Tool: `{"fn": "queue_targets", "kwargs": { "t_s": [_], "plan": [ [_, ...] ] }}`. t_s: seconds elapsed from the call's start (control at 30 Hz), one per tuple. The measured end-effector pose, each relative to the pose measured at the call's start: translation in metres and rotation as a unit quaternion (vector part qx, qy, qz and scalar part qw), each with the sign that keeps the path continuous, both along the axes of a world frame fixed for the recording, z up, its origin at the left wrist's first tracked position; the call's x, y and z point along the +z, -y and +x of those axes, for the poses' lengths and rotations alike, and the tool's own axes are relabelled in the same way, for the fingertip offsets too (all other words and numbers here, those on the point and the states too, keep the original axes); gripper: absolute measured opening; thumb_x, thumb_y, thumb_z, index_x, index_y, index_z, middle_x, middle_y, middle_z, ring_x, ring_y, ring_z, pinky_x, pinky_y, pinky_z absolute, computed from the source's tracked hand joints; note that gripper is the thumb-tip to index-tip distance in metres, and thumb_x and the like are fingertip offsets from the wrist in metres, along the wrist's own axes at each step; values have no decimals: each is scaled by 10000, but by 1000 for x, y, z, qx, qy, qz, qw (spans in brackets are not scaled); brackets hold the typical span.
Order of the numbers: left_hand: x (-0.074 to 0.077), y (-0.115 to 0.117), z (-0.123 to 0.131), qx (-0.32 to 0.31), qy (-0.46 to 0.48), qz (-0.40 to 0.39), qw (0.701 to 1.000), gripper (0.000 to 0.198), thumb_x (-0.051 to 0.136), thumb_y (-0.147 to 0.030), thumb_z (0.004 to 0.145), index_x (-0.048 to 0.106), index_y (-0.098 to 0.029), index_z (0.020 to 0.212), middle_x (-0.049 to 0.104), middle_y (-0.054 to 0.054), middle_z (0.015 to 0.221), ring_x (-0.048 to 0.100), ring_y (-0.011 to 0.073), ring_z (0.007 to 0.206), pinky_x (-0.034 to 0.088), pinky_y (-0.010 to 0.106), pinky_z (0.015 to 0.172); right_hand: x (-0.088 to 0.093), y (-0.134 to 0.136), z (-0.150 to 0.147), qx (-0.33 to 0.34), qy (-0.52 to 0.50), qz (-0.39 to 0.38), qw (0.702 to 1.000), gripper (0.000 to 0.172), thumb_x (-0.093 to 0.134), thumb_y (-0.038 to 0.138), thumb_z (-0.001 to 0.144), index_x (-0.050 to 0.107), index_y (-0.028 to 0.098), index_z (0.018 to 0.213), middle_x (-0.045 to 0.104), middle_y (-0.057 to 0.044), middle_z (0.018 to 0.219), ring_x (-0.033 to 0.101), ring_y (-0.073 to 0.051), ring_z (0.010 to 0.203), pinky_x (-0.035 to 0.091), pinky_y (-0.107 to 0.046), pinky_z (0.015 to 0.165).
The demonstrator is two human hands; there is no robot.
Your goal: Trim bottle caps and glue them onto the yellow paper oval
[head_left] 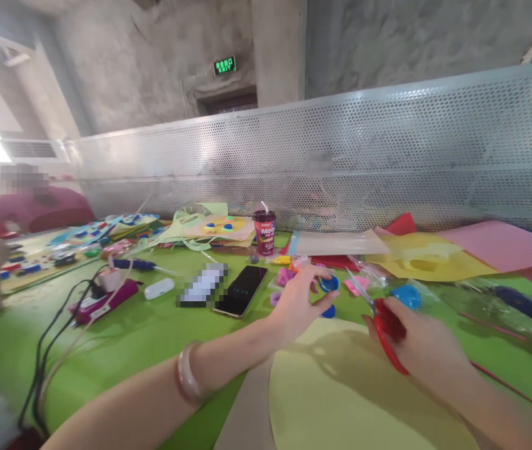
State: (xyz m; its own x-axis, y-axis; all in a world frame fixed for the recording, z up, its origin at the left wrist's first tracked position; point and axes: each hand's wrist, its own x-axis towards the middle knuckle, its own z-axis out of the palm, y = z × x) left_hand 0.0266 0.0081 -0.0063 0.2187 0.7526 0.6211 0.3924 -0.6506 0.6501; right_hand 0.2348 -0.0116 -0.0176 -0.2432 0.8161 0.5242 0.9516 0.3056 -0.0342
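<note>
My right hand [427,337] grips a pair of scissors [390,344] by the red handles, their blades pointing up and to the left. My left hand [299,300] hovers at the far edge of a pale yellow paper sheet [341,387], thumb and fingers apart. A round blue piece [328,284] shows between its fingertips; whether they touch it I cannot tell. Another blue piece [329,311] lies just below. The yellow sheet rests over a greyish sheet [247,406]. Beyond the scissors are a pink piece [357,285] and a blue lump [407,295] in clear plastic.
Two phones, one black [241,290], and a white case [159,288] lie left. Behind them stands a lidded cup [264,234]. A pink power strip [106,303] trails cables. Coloured papers [453,256] lie along the perforated metal divider [387,150]. Another person [43,206] sits far left.
</note>
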Motion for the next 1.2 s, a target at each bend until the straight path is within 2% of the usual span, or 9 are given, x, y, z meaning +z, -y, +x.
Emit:
{"fn": "queue_targets", "kwargs": {
  "t_s": [0.13,0.27,0.37,0.47,0.6,0.73,0.83,1.0,1.2],
  "plan": [
    [-4,1,2,-60,96,-28,993,469,664,-245,707,462,-215,1129,586,63,1036,555,134,777,466,272,671,0,6,-2,5,9,25,1000,202,432,397,793,530,221,810,608,-5,501,554,-213,403,296,-253,378],
    [-7,-5,4,-57,147,-75,985,344,707,-233,654,588,-206,976,611,51,977,573,163,837,474,299,744,2,2,-1,49,26,111,992,185,454,337,797,573,196,805,632,-30,549,581,-217,492,396,-325,537],
    [-8,-8,5,-75,206,-152,964,361,688,-160,642,595,-198,989,632,41,916,591,165,837,486,314,771,-1,-5,2,76,13,119,990,192,452,299,786,599,178,812,659,-78,678,609,-232,641,417,-365,660],
    [-6,-7,6,-81,230,-199,949,381,655,-117,642,591,-190,1010,640,30,866,602,151,783,502,294,718,-5,-11,4,95,-29,70,993,212,431,307,790,604,184,778,655,-87,734,606,-209,665,445,-308,618],
    [-1,-3,8,-76,218,-209,950,381,641,-128,654,603,-183,1029,645,25,850,598,149,769,499,277,693,-3,-10,3,47,-116,-56,991,268,479,397,736,589,187,863,661,-80,746,610,-219,621,461,-308,562],
    [0,-1,9,-76,184,-224,954,446,645,-132,659,587,-181,1098,656,42,928,595,152,782,490,299,734,4,-4,-1,50,-197,-183,962,438,530,462,674,521,194,1021,664,-78,876,624,-240,776,485,-335,678],
    [-3,-2,9,-93,183,-204,957,464,646,-127,663,553,-192,1114,632,57,1044,591,163,879,473,313,801,8,2,-3,75,-211,-191,956,357,456,445,745,503,203,1003,646,-92,963,603,-236,868,458,-347,750],
    [-6,-1,8,-32,196,-124,972,338,697,-190,644,525,-187,935,599,45,962,567,146,811,459,279,709,9,11,-3,56,-132,-154,978,207,421,418,817,461,225,754,595,-17,645,523,-168,566,380,-280,535],
    [-5,5,6,-27,190,-56,980,310,721,-244,635,492,-206,840,555,5,886,526,130,772,420,257,690,10,14,-4,12,-41,-111,993,225,393,354,821,404,225,637,549,-1,572,458,-154,514,272,-266,499]
  ]
}}
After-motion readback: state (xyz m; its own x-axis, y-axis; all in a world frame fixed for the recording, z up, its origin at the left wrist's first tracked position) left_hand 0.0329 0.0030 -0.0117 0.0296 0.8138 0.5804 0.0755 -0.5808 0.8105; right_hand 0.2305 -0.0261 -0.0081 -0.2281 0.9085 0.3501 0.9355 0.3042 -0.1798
